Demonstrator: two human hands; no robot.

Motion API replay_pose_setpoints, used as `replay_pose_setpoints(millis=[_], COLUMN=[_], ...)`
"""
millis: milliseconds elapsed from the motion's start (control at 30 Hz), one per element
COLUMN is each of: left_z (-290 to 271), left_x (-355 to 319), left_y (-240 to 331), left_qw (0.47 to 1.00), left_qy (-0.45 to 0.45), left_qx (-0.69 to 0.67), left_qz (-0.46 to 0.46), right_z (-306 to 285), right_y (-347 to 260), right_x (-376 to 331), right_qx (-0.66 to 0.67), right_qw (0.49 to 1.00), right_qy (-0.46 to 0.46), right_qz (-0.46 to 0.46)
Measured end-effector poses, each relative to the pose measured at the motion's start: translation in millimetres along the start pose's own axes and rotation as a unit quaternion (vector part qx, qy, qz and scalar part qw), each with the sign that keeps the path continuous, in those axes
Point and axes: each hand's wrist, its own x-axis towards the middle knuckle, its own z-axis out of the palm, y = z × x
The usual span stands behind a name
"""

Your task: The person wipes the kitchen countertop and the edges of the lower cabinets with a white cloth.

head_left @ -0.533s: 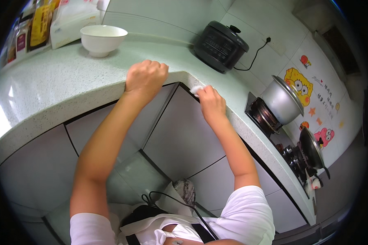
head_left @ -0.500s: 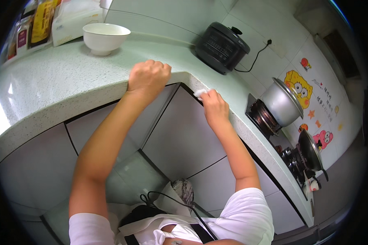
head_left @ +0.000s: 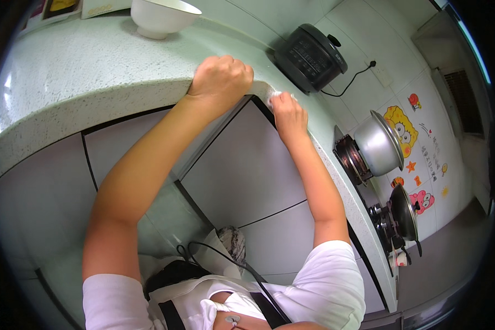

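Note:
My left hand [head_left: 221,80] is closed in a fist, resting at the rim of the pale speckled countertop [head_left: 93,82], just left of its inner corner. Its palm side is turned away, so whatever it may hold is hidden. Right of that corner, my right hand [head_left: 290,115] pinches a crumpled white tissue [head_left: 274,98] against the counter's front edge. Most of the tissue is covered by the fingers. Beyond the left hand stands a white bowl [head_left: 162,19], upright on the counter.
A black electric cooker [head_left: 311,58] sits in the back corner, its cord running to a wall socket. A silver pot [head_left: 378,146] and a lidded black pan [head_left: 404,212] stand on the stove at right. Grey cabinet doors [head_left: 247,165] lie below the counter; a box [head_left: 104,6] is at upper left.
Both hands have come nearer the counter's inner corner, the right one sliding along the edge with the tissue. The view has shifted, so the bowl now sits higher and partly cut off.

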Motion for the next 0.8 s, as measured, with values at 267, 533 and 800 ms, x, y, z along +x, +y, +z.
replay_pose_setpoints(millis=[267, 533, 800], left_z=[-3.4, -4.6, -4.1], left_x=[0.7, 3.4, 6.0], left_y=[10.2, 5.5, 19.7], left_qw=[0.999, 0.999, 0.998], left_qy=[-0.047, -0.027, -0.02], left_qx=[0.008, 0.028, 0.04], left_qz=[0.012, 0.038, 0.045], right_z=[-17.8, 13.5, -12.8], right_y=[-0.8, -5.8, 8.6], right_x=[-36.5, 6.5, -49.7], right_qx=[-0.035, -0.006, 0.046], right_qw=[0.999, 0.996, 0.998], right_qy=[0.019, 0.071, 0.02], right_qz=[-0.014, -0.046, 0.039])
